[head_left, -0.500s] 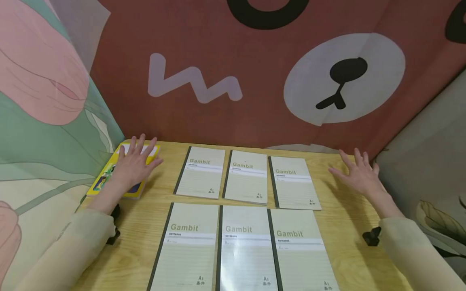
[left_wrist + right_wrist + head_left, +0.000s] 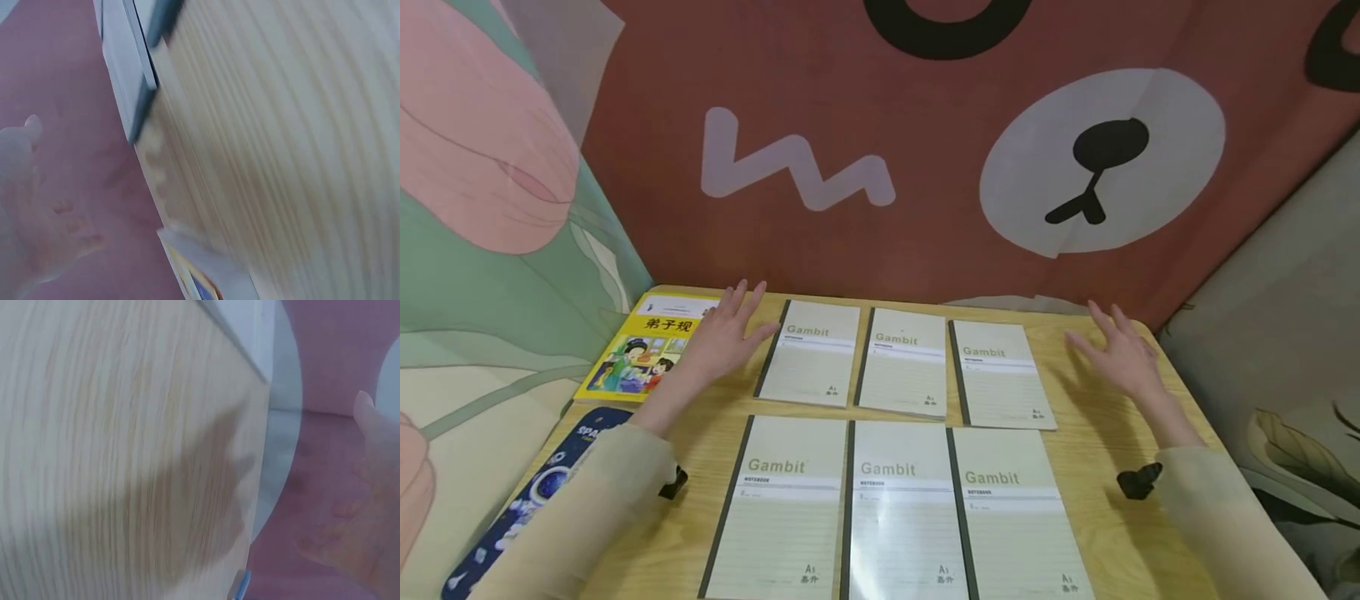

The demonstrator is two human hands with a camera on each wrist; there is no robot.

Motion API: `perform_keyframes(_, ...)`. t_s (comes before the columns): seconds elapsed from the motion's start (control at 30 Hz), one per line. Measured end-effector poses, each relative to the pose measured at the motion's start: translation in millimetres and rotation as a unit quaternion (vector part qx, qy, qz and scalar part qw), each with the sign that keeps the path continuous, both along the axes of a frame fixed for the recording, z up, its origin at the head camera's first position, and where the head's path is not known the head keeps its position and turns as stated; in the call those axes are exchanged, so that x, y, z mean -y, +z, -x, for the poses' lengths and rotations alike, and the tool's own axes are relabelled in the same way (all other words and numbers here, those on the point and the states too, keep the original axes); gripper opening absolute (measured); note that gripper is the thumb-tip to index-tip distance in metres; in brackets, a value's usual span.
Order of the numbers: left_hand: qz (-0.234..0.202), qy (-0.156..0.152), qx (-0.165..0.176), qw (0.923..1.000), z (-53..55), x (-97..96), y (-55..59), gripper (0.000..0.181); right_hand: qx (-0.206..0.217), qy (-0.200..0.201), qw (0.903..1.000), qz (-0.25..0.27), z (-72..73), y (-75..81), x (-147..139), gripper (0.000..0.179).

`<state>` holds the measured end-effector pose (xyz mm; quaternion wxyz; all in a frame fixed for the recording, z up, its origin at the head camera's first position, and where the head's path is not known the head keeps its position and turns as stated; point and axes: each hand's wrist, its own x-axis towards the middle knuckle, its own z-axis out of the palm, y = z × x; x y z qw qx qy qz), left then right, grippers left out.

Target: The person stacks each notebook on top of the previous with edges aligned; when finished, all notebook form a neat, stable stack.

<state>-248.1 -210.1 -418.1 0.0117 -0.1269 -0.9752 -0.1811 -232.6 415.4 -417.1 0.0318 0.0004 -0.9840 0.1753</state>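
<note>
Head view: left hand (image 2: 721, 337) by yellow book (image 2: 638, 358), right hand (image 2: 1120, 357) by notebook (image 2: 1002, 375), fingers (image 2: 751, 302) loosely apart, empty.

Glare whitens the front-middle Gambit notebook (image 2: 906, 525); the right hand (image 2: 1125, 358) shadows the bench (image 2: 75, 394); both wrist views look hazy.

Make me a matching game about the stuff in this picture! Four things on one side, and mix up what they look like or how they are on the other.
Things:
1. Book
2. Case
3. Notebooks
4. Right hand

Clues:
A. Laid out in two rows of three
B. Holding nothing
C. Yellow, with cartoon people on the cover
D. Dark blue, with an astronaut on it

Right pairs: 1-C, 2-D, 3-A, 4-B
</note>
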Motion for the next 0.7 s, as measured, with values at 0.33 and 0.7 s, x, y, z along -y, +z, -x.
perform_keyframes(0.33,-0.09,-0.028,0.009,0.9955,3.3,-48.9,-0.2,0.078,-0.01,-0.003,0.9954,0.096,-2.3,-2.3,10,0.081)
perform_keyframes(0.7,-0.224,-0.052,0.063,0.9711,2.5,-116.2,-2.3,0.07,0.037,0.013,0.9684,0.246,-2.7,-3.4,33,0.071)
